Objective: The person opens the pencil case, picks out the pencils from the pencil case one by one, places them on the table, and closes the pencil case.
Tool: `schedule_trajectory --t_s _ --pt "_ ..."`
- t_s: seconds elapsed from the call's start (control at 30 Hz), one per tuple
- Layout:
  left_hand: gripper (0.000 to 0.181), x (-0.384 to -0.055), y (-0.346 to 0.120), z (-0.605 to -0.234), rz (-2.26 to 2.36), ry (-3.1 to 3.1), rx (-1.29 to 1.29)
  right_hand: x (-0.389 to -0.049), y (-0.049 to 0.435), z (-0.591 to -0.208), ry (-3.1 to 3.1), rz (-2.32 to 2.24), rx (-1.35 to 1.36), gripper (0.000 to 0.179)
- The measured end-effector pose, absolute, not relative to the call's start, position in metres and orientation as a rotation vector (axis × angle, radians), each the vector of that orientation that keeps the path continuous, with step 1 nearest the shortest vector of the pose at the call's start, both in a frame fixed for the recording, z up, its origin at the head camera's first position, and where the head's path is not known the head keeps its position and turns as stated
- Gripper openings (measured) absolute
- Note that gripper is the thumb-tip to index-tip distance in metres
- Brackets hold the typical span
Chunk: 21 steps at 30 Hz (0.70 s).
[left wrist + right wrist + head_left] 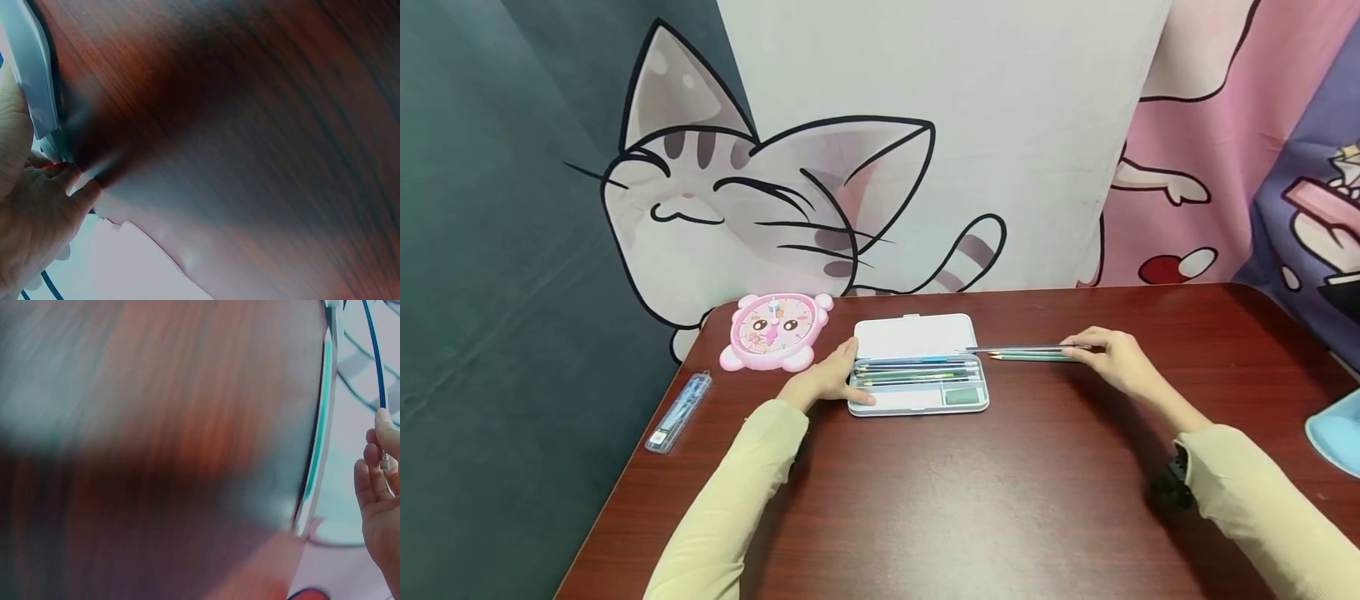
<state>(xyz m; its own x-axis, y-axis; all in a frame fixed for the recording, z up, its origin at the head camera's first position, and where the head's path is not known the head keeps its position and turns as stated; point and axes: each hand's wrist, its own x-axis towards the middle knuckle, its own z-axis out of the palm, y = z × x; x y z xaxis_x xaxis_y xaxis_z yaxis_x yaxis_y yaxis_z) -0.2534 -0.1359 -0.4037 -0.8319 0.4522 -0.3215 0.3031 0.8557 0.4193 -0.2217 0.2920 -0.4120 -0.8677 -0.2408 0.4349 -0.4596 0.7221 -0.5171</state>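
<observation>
My left hand (pixel 831 377) is spread at the left end of an open white pencil case (pixel 919 408), its thumb on the front left corner and its fingers beside the raised lid (pixel 917 335). In the left wrist view, the thumb lies along the case's side wall (pixel 36 75). Several pencils (pixel 917 373) and a green eraser (pixel 961 396) lie inside. My right hand (pixel 1108 358) pinches a blue pencil (pixel 377 359) by its metal-capped end, the other end reaching over the case's right edge. Just below it, green pencils (pixel 1030 357) rest on the table.
A pink animal-shaped clock (pixel 777 329) lies left of the case. Nearer the table's left edge is a clear plastic pack (pixel 677 414). Part of a light blue object (pixel 1336 433) shows at the far right. Patterned curtains (pixel 1037 125) stand behind the brown table (pixel 962 500).
</observation>
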Motion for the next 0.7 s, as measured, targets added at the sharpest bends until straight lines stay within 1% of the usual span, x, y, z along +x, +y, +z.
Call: schedule_trajectory --t_s 0.2,0.37,0.53,0.7 --pt "0.108 -0.254 -0.135 -0.403 0.498 2.607 0.554 -0.212 0.32 -0.419 -2.64 0.888 0.441 0.011" --pt "0.108 -0.254 -0.137 -0.404 0.504 2.612 0.582 -0.211 0.332 -0.426 -2.682 0.852 0.385 0.012" --pt "0.108 -0.255 -0.137 -0.406 0.504 2.615 0.596 -0.213 0.335 -0.429 -2.693 0.819 0.388 0.013" --pt "0.109 -0.255 -0.136 -0.406 0.505 2.614 0.577 -0.216 0.334 -0.433 -2.663 0.757 0.441 0.011"
